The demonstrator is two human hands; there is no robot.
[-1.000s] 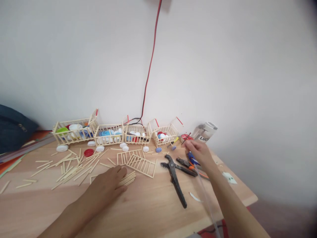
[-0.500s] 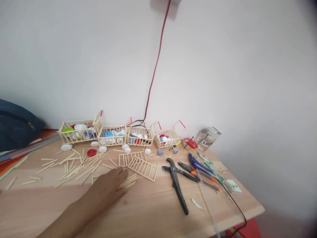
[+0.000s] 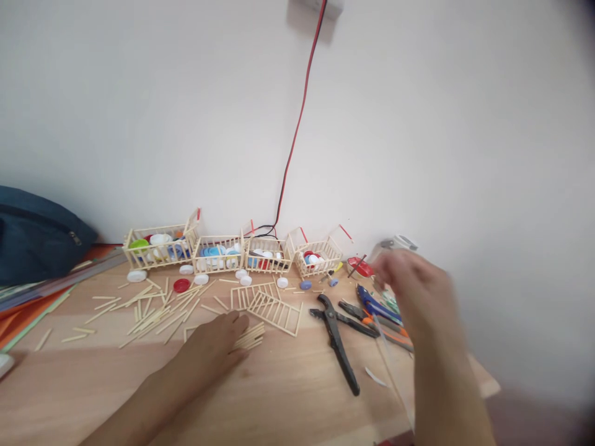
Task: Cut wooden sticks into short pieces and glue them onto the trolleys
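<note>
My left hand (image 3: pixel 217 342) lies low on the table with its fingers curled over a bunch of thin wooden sticks (image 3: pixel 251 336), whose ends stick out to its right. Just behind it are flat wooden ladder-like frames (image 3: pixel 275 313), overlapping one another. My right hand (image 3: pixel 413 288) is raised over the right side of the table, above a blue glue gun (image 3: pixel 372 302) and near a red dish (image 3: pixel 360 267). Motion smears its fingers, so whether it holds anything is unclear. Loose wooden sticks (image 3: pixel 155 319) lie scattered left of my left hand.
Along the wall stand several small wooden carts (image 3: pixel 218 255) filled with bottle caps. Black-handled pliers (image 3: pixel 339 353) and orange-handled pliers (image 3: pixel 393 334) lie on the right. A dark blue bag (image 3: pixel 37 235) is at the left; a red-black cable (image 3: pixel 297 130) hangs down the wall.
My right hand has come into view from the right, over the tools. My left hand stays on the bunch of sticks. The whole view has shifted slightly.
</note>
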